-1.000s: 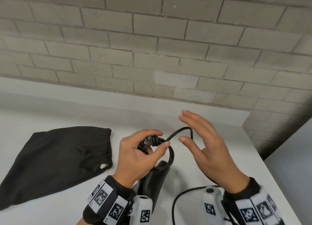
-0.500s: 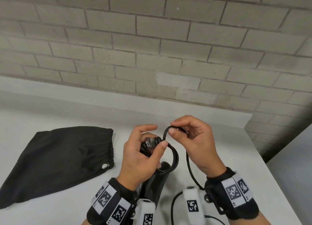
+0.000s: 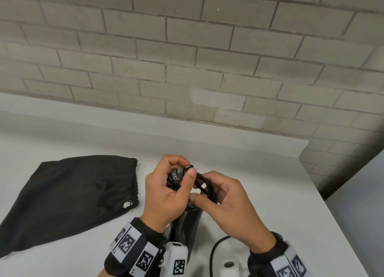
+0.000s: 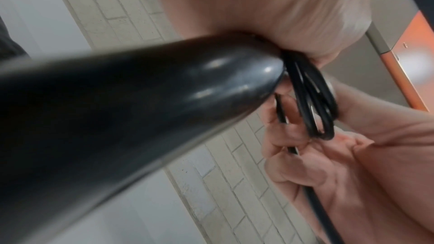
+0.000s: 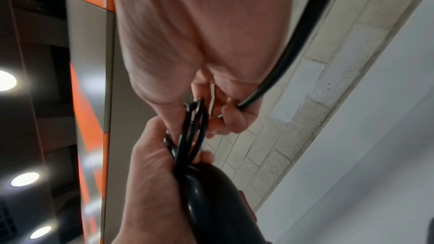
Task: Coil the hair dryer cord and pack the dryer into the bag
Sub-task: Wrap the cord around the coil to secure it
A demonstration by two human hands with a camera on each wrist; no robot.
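The black cloth bag point(image 3: 68, 195) lies flat and limp on the white worktop point(image 3: 270, 172), left of both hands, its gathered mouth facing them. The left hand point(image 3: 164, 195) clasps the coiled cord point(image 3: 204, 186) against the hair dryer point(image 3: 187, 220) handle end. The right hand point(image 3: 232, 206) pinches the next loop; slack trails below. The cord looks springy and likely to unwind, the dryer smooth and rigid. Open room lies rightward before the worktop edge.

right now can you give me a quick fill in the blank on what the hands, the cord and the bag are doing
1. The coiled cord is held against the black hair ____.
2. The black bag lies on the white table, to the ____ of both hands.
3. The loose cord runs through the ____ hand.
4. The left hand grips the ____ loops.

Missing words: dryer; left; right; cord
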